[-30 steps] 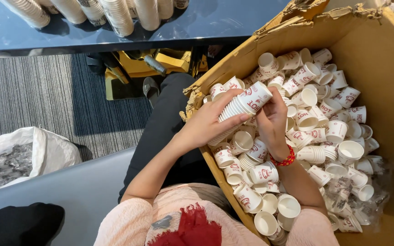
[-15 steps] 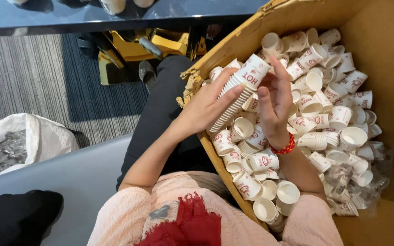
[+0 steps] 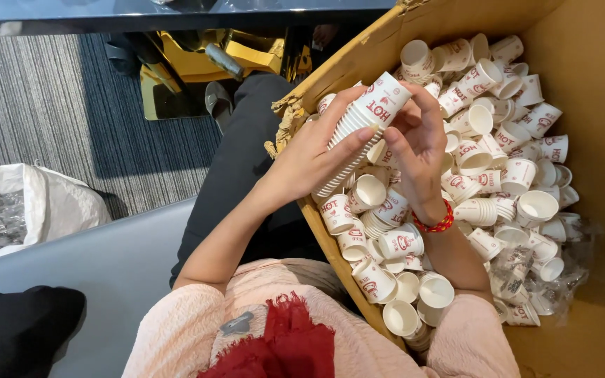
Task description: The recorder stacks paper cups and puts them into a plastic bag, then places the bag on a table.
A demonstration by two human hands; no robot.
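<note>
Left hand is clamped around the nested cup stack, above the cardboard box; right hand pinches its top. Judged: keep the stack straight, seating cups squarely.

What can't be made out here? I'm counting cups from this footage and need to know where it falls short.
Head view only:
- Nested stack of cups: its underside is covered by the left hand; rims too fine to count.
- Right hand: its palm faces away, so its contact with the stack's top is unclear.
- Loose cups: lower layers buried.
- Cardboard box: cut off by the top and right edges.
- White bag: contents blurred, cut off left.
</note>
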